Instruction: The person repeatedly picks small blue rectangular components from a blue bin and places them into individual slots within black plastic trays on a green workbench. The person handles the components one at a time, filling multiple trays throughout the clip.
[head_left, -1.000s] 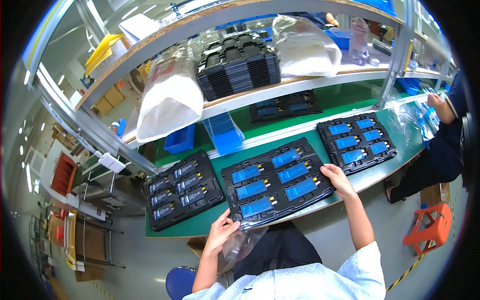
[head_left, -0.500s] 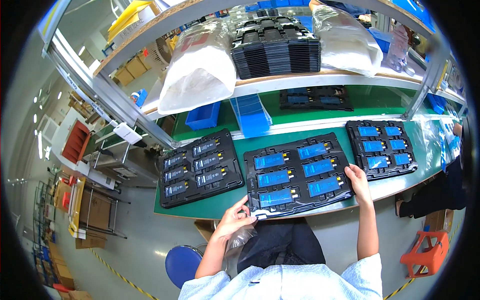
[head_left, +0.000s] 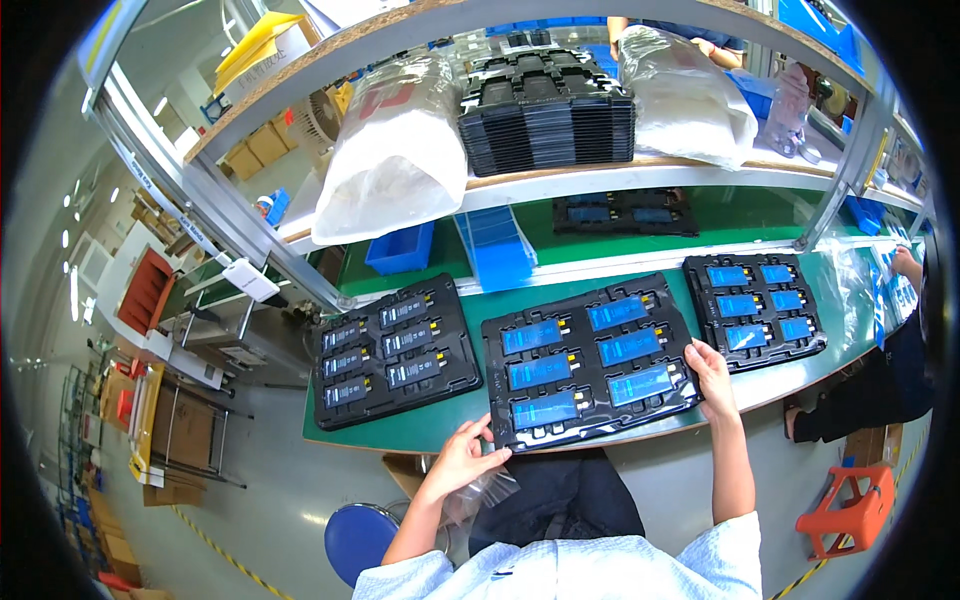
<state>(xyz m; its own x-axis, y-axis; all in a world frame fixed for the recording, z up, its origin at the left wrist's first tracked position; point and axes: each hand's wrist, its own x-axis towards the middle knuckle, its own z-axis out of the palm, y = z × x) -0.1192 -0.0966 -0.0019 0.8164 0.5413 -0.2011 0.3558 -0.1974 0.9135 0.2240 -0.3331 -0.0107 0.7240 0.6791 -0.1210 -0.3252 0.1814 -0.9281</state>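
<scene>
A black plastic tray lies at a slight tilt on the near edge of the green table, in front of me. Two columns of flat blue-faced battery packs fill its pockets. My left hand holds the near left corner, thumb on the rim and fingers by the left side. My right hand grips the right edge, thumb on top; its other fingertips are partly hidden. A crumpled clear plastic bag hangs beside my left hand, over my lap.
Left stands a tray of black-faced packs; right, another with blue ones. Behind are a blue bin, blue sheets and a further tray. The shelf bears stacked trays. A co-worker's hand is far right.
The whole view has shifted slightly. My left thumb is now straighter along the tray's corner, and both hands keep their hold. Behind the shelf, another person's hands have come into sight.
</scene>
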